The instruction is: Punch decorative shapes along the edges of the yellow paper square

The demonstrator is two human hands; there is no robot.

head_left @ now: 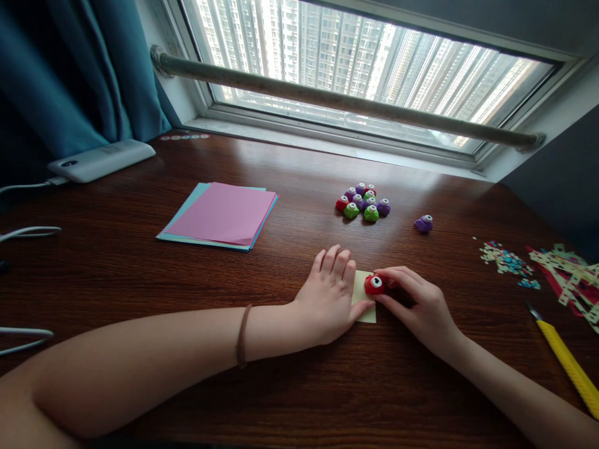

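Note:
My left hand (325, 298) lies flat with fingers stretched out, pressing on a small pale yellow paper sheet (359, 280) and covering its left part. Between the thumb and fingertips of my right hand (425, 308) is a small red paper punch (374, 285) with a white round top, at the sheet's right edge. Whether the sheet is inside the punch's slot I cannot tell. Farther back stands a cluster of similar punches (358, 201) in purple, green and red. A single purple punch (423, 224) sits to the right of them.
A stack of coloured paper (222, 214), pink on top, lies left of centre. Tiny cut-outs (505, 257), paper scraps with punched holes (568, 274) and a yellow craft knife (564, 358), blade bare, are at right. A white power bank (103, 161) and cables (28, 232) lie at left.

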